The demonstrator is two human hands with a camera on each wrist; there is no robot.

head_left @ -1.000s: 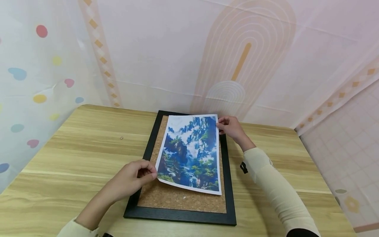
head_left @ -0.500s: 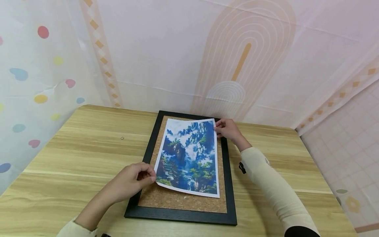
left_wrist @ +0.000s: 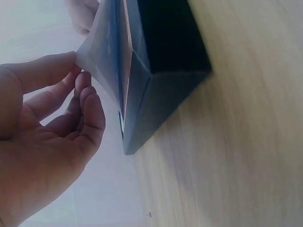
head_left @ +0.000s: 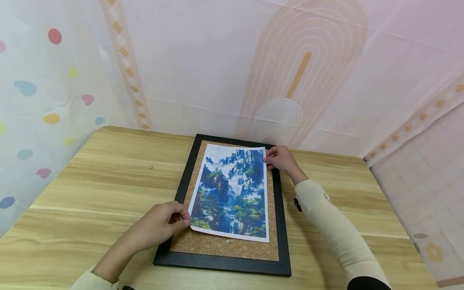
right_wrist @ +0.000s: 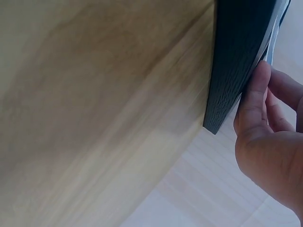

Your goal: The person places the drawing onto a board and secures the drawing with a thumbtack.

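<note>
Fingers (left_wrist: 87, 101) of the left hand (head_left: 157, 229) curl in toward the thumb and pinch the near left corner of the landscape print (head_left: 232, 192), lifting that corner slightly off the cork. The right hand (head_left: 282, 160) has its thumb and fingers closed on the far right corner of the same sheet, beside the rim of the black frame (head_left: 221, 262) (from the right wrist view the thumb lies along the frame's dark edge, and how the other fingertips sit is hard to make out). The print lies on the frame's cork panel (head_left: 224, 245), set toward the far end, so a strip of cork shows below it and a narrower band down the left.

The frame rests flat on a light wooden table (head_left: 101, 181) with long pale grain and a rounded far left corner; a tiny ring-like object (head_left: 150, 167) sits on the wood well to the left. Behind the table hangs a pale pink backdrop (head_left: 224, 60) printed with a peach arch, and a translucent sheet with coloured dots and hearts (head_left: 32, 100) covers the left side.
</note>
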